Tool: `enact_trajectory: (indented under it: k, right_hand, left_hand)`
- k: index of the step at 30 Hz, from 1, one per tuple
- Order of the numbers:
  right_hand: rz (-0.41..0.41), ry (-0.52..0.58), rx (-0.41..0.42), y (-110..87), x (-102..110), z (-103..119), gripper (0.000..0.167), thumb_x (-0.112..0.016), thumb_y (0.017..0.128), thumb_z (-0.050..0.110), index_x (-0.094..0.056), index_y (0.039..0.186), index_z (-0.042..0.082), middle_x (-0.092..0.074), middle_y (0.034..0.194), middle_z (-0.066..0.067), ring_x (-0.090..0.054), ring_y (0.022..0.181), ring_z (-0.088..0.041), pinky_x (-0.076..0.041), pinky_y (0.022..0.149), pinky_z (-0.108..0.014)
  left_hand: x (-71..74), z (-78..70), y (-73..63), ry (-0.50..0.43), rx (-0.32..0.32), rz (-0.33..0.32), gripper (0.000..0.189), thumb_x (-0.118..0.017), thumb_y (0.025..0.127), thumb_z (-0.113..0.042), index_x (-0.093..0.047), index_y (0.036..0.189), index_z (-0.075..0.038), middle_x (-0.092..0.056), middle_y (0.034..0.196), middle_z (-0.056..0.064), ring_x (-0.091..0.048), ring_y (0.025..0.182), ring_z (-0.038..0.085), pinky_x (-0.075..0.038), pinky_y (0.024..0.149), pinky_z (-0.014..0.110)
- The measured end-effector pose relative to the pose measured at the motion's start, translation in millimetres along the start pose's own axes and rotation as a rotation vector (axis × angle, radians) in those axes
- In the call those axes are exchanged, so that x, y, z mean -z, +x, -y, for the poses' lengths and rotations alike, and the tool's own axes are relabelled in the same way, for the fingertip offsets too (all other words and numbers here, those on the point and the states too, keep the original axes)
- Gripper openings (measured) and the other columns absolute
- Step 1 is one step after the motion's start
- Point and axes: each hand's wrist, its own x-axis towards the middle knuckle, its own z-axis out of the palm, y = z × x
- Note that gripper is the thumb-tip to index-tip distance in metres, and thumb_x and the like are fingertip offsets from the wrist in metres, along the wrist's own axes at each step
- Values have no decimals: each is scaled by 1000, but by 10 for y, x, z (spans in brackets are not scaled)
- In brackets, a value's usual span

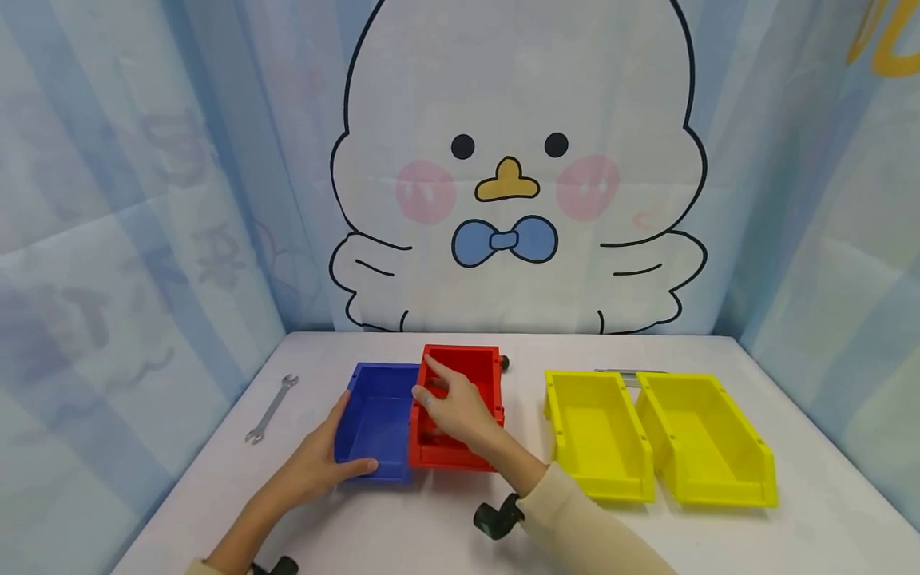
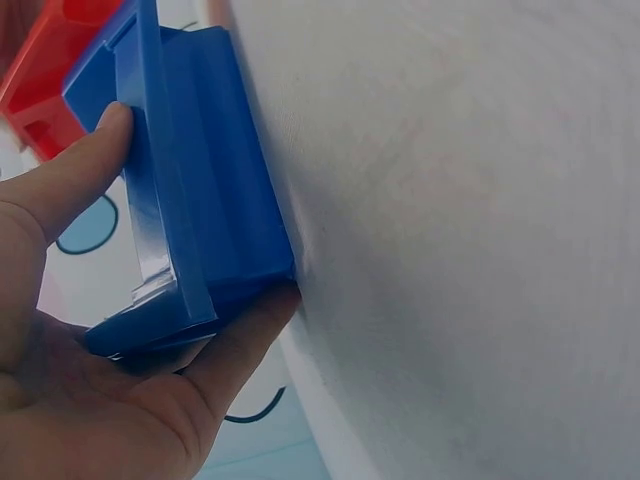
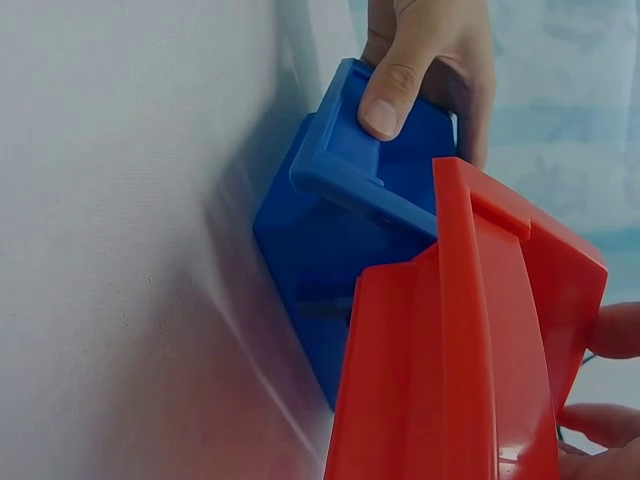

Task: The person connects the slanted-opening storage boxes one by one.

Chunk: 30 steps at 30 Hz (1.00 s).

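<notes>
White tabletop [image 1: 402, 527] and a curtain printed with a cartoon bird frame the scene. The blue bin [image 1: 379, 417] is gripped at its near corner by the left hand [image 1: 316, 463], thumb on the front lip. The red bin [image 1: 460, 399], touching the blue bin's right side, is grasped over its left wall by the right hand [image 1: 460, 411]. Judged from this, the blue bin should be kept pinned flat while the red one is moved squarely alongside.

Only the head view shows the two yellow bins [image 1: 657, 435] right of the hands and the wrench [image 1: 271, 409] to the left. The left wrist view alone shows fingers [image 2: 235, 345] curled beneath the blue bin's base; the right wrist view shows the red bin's tilt against it.
</notes>
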Motion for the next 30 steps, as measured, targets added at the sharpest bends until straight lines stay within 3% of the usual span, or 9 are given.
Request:
enact_trajectory:
  k: [30]
  right_hand:
    - [31, 8, -26, 16, -31, -70, 70, -68, 105, 26, -36, 167, 26, -53, 159, -20, -74, 119, -33, -68, 71, -37]
  left_hand:
    - [27, -24, -25, -6, -28, 9, 124, -86, 89, -41, -1, 171, -5, -12, 175, 31, -21, 159, 56, -27, 126, 73]
